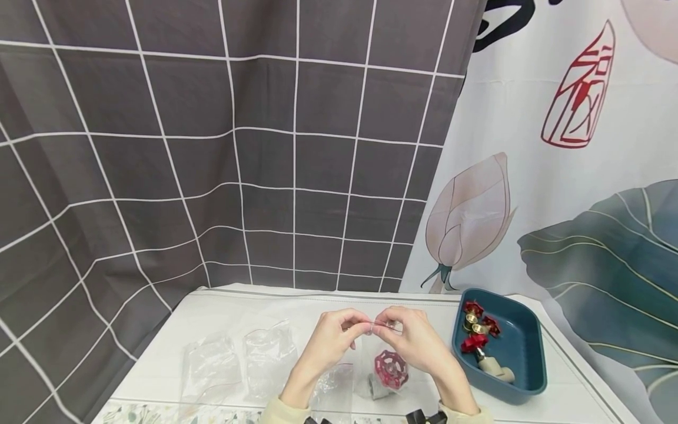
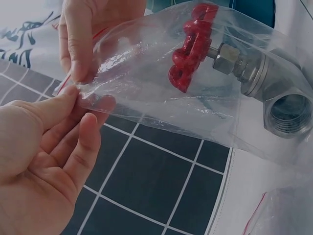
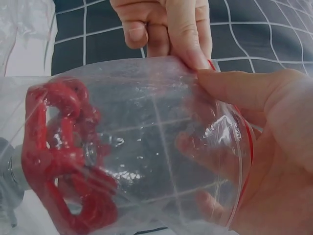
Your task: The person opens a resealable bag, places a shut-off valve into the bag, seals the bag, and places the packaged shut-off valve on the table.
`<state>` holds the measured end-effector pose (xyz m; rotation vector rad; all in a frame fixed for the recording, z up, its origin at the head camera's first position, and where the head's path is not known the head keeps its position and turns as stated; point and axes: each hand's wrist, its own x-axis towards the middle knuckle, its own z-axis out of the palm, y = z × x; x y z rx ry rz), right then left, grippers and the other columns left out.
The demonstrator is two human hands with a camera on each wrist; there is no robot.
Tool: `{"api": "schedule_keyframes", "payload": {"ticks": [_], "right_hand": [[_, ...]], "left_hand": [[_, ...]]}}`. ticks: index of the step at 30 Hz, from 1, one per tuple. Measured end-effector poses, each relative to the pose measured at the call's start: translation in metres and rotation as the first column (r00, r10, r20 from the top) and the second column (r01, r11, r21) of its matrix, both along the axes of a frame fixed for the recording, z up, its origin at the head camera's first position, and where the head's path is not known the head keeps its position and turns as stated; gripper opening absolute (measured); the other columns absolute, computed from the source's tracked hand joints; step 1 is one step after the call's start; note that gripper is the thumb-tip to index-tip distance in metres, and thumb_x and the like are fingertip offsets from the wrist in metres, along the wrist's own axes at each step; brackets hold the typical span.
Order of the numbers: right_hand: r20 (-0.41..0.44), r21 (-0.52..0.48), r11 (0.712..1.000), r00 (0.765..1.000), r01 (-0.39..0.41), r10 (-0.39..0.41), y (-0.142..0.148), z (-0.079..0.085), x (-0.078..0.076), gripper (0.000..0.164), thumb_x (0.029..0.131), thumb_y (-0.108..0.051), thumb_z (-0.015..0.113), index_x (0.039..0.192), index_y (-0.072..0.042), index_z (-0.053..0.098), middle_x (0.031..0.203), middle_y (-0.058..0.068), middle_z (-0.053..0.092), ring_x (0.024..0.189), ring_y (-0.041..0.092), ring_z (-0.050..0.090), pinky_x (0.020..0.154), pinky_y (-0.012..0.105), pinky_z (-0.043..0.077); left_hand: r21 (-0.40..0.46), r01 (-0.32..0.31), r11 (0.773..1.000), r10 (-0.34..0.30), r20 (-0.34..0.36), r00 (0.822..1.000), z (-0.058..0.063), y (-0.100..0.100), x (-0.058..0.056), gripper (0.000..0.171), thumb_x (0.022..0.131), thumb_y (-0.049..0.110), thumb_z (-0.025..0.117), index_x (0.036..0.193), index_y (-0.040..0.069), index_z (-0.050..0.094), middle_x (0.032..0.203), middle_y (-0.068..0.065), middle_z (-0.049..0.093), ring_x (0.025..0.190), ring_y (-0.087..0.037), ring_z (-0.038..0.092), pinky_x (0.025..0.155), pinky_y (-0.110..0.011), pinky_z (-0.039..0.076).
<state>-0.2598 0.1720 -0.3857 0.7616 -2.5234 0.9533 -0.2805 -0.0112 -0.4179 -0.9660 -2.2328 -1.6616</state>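
Observation:
A clear zip bag [image 3: 146, 161] with a red seal strip hangs between both hands, its top edge uppermost. Inside it is a metal gate valve [image 2: 254, 73] with a red handwheel [image 1: 391, 370], lying toward the bag's bottom. The left hand [image 1: 335, 338] pinches one corner of the seal between thumb and forefinger. Close beside it, the right hand [image 1: 410, 338] pinches the same strip, thumb against forefinger. In the right wrist view the two thumbs almost meet at that corner, and other fingers show through the plastic.
Clear plastic bags [image 1: 212, 360] lie on the white table [image 1: 175, 330] at left, and another bag [image 1: 333, 386] is near the left forearm. At right stands a blue bin [image 1: 521, 353] with several red-handled valves [image 1: 474, 343]. A grey checked curtain [image 1: 265, 176] hangs behind.

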Motion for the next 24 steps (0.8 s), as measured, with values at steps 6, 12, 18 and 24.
{"api": "schedule_keyframes", "payload": {"ticks": [6,12,18,24], "right_hand": [[-0.037,0.01,1.0,0.999,-0.005,0.005,0.0,-0.0004,-0.0003,0.01,0.075,-0.024,0.069,0.074,-0.03,0.061,0.072,-0.024,0.055,0.07,-0.002,0.05,0.07,0.032,0.036],[-0.134,0.054,0.998,0.991,-0.022,0.029,-0.0014,0.0011,0.0006,0.007,0.075,-0.02,0.069,0.075,-0.025,0.064,0.074,-0.024,0.056,0.068,-0.005,0.051,0.07,0.034,0.033],[-0.178,0.081,0.996,0.983,-0.025,0.039,-0.0026,0.002,0.0018,0.008,0.075,-0.018,0.07,0.075,-0.024,0.065,0.073,-0.024,0.056,0.065,-0.006,0.048,0.068,0.034,0.029],[-0.216,0.118,0.993,0.976,-0.012,0.037,-0.0032,0.0005,0.0017,0.008,0.076,-0.016,0.068,0.075,-0.024,0.064,0.072,-0.024,0.054,0.064,-0.005,0.046,0.067,0.032,0.028]], "left_hand": [[0.006,0.022,1.0,-0.022,0.034,0.999,0.0006,0.0003,0.0008,0.013,0.082,0.027,0.059,0.088,0.017,0.064,0.08,0.007,0.063,0.057,-0.008,0.057,0.045,-0.026,0.048],[-0.003,0.011,1.0,-0.011,0.015,1.0,-0.0002,-0.0001,-0.0002,0.013,0.084,0.027,0.057,0.088,0.016,0.063,0.078,0.004,0.063,0.055,-0.007,0.057,0.044,-0.025,0.048],[-0.011,0.019,1.0,-0.019,-0.01,1.0,-0.0008,-0.0004,-0.0002,0.012,0.085,0.026,0.056,0.087,0.017,0.063,0.076,0.002,0.063,0.049,-0.012,0.055,0.042,-0.024,0.046],[-0.016,0.022,1.0,-0.023,-0.043,0.999,-0.0011,0.0002,0.0003,0.013,0.086,0.026,0.055,0.086,0.016,0.063,0.075,0.0,0.063,0.05,-0.013,0.055,0.042,-0.023,0.046]]}}
